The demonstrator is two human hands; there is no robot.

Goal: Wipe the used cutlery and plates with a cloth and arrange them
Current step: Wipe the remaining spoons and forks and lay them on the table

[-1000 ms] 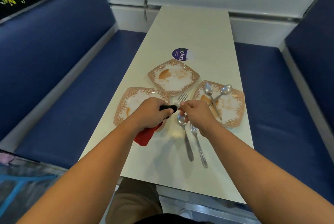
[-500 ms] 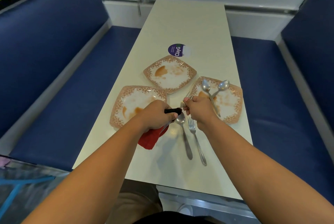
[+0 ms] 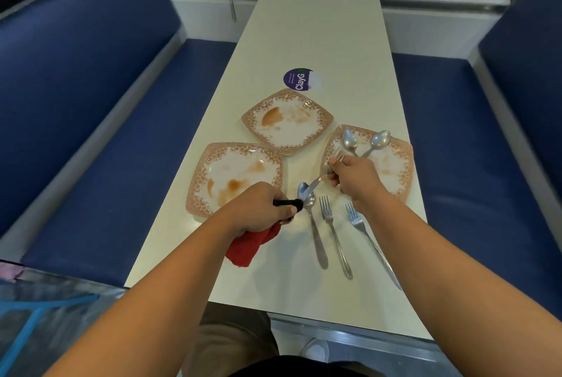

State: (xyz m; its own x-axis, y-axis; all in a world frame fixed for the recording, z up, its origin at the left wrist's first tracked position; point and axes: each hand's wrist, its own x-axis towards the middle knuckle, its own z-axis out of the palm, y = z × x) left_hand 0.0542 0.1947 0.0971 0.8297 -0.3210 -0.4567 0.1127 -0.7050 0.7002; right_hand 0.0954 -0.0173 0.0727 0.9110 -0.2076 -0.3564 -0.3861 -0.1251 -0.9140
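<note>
Three square plates with brown flowered rims carry sauce stains: a left plate [image 3: 231,163], a far plate [image 3: 301,130] and a right plate [image 3: 401,169] with two spoons [image 3: 349,140] lying on it. My left hand [image 3: 258,209] grips a red cloth [image 3: 252,242] and a short black object [image 3: 287,203]. My right hand [image 3: 355,178] holds a spoon [image 3: 304,191], bowl pointing down-left, close to the black object. Fork tines [image 3: 337,154] show just above its fingers. A spoon [image 3: 316,236] and two forks [image 3: 334,236] [image 3: 371,242] lie side by side on the table.
The narrow cream table [image 3: 319,35] runs away from me between two blue benches [image 3: 91,133] [image 3: 474,163]. A round purple sticker [image 3: 299,80] sits beyond the far plate. The table's near edge is just below the cutlery handles.
A second fork now lies on the table, right of the first. My right hand has shifted right over the right plate's edge and now holds a spoon. My left hand has barely moved.
</note>
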